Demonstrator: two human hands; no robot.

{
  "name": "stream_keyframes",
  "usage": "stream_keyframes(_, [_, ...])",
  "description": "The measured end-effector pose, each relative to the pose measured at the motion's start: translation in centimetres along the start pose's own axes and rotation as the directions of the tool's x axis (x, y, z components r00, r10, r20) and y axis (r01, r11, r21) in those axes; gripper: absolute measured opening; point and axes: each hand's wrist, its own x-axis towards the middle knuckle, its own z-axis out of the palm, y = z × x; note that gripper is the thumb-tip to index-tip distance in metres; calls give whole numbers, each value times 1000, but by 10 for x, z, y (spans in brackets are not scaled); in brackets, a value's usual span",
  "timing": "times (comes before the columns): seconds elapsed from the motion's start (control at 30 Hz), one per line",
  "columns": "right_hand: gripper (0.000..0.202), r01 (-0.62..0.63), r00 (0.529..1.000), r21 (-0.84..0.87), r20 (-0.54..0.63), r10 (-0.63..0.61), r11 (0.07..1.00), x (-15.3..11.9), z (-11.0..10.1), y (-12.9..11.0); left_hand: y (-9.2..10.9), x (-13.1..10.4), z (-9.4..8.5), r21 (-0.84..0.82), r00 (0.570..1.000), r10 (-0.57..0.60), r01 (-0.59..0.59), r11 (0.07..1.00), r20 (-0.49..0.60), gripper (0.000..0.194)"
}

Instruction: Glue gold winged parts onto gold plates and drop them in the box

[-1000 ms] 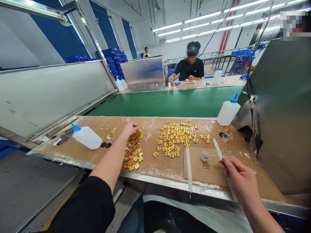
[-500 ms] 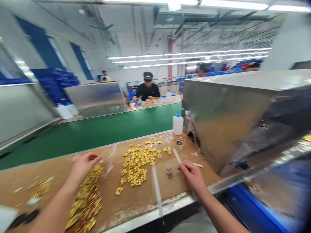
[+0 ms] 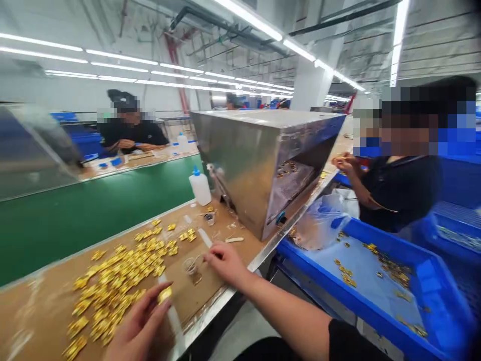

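Observation:
A small gold piece [image 3: 164, 295] is pinched between the thumb and fingers of my left hand [image 3: 145, 321], beside the pile of gold pieces [image 3: 120, 273] on the brown work surface [image 3: 45, 296]. To the right, my right hand [image 3: 227, 263] has its fingers pressed together around a thin stick-like tool [image 3: 198, 258], whose end reaches the small clear cup [image 3: 190, 266]. A pale strip [image 3: 205, 237] lies just behind my right fingers.
A white bottle with blue cap [image 3: 200, 188] stands by the large metal box [image 3: 244, 165]. Beyond is a green belt [image 3: 93, 205]. At right, a blue tray [image 3: 368, 306] holds gold pieces, near a person in black [image 3: 406, 190]. Another person [image 3: 131, 133] sits across.
The view has swung right, bringing the blue tray and a nearby person into sight. My left hand has come right, from the left-hand heap to near the cup, with a gold piece in it.

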Motion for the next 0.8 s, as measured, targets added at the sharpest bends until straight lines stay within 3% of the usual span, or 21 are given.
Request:
stream_keyframes(0.07, [34,-26,1000,5,-4,26,1000,-1,-1,-1,22,-7,11,-95,998,-30,25,995,-49,48])
stream_keyframes(0.13, [33,-59,998,1,12,59,998,1,-1,1,32,-8,19,-130,994,-55,43,991,-97,51])
stream_keyframes(0.27, [35,-88,989,-60,112,95,994,6,-4,-3,23,-6,29,-121,984,-78,59,991,-159,53])
stream_keyframes(0.33, [37,-78,979,-178,174,109,981,10,-6,-9,17,-6,31,-128,983,-95,75,989,-160,55])
stream_keyframes(0.43, [41,12,959,-426,261,110,904,17,-5,-17,14,-6,32,-143,985,-105,84,986,-140,55])
stream_keyframes(0.5, [39,88,948,-503,307,83,860,22,-1,-20,14,-6,32,-149,987,-102,82,985,-128,54])
stream_keyframes(0.7, [33,248,909,-508,417,-16,825,34,9,-29,15,-5,32,-162,988,-99,78,984,-120,50])
stream_keyframes(0.8, [31,269,900,-489,435,-35,830,42,8,-35,14,-5,32,-170,988,-101,81,982,-115,49])
